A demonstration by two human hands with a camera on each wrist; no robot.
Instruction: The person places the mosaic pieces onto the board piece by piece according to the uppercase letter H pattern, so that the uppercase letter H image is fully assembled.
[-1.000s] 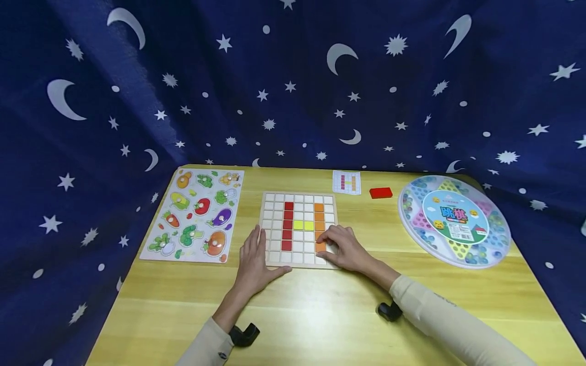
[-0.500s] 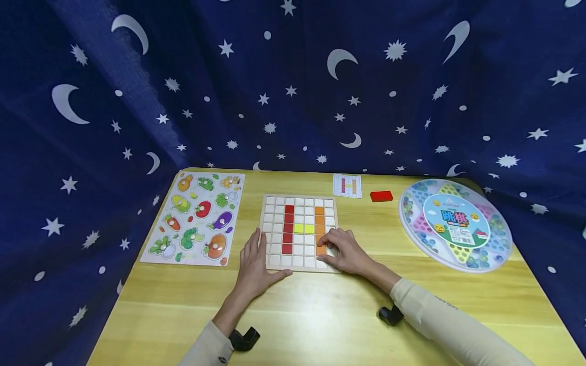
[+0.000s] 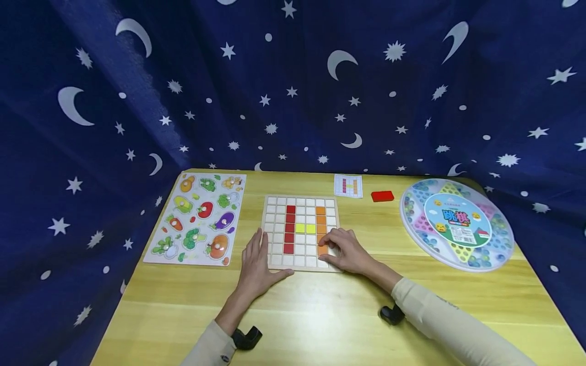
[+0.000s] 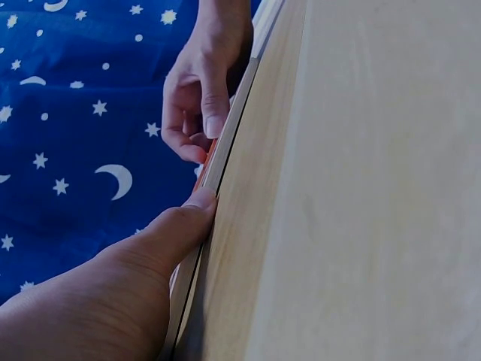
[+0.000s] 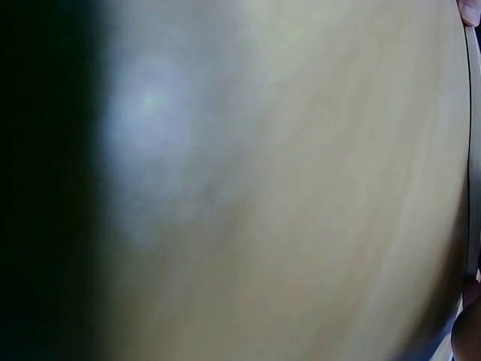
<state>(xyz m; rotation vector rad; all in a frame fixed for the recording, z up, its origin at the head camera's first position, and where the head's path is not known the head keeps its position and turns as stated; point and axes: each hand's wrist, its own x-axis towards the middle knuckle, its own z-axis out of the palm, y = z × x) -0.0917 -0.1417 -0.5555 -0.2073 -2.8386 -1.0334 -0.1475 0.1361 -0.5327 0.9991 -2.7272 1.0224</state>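
In the head view a wooden grid board [image 3: 272, 209] of white squares lies flat on the table. It bears a red column [image 3: 289, 229], an orange column [image 3: 321, 219] and two yellow squares [image 3: 305, 228] between them. My left hand [image 3: 256, 268] rests at the board's near left corner, fingers along the left side and thumb [image 4: 197, 204] against the front edge. With thumb and curled fingers my right hand [image 3: 347, 251] pinches an orange tile at the near end of the orange column, partly covering it. The right wrist view is mostly blurred tabletop.
A pattern card [image 3: 348, 186] and a red block [image 3: 382, 196] lie behind the board. At the left is a vegetable knob puzzle [image 3: 201, 203]; at the right, a round Chinese checkers box [image 3: 457, 223]. A dark blue star-patterned cloth [image 3: 293, 127] hangs behind the table.
The head view has shifted slightly. Both hands keep their places at the board, the right one still at the near end of the orange column.
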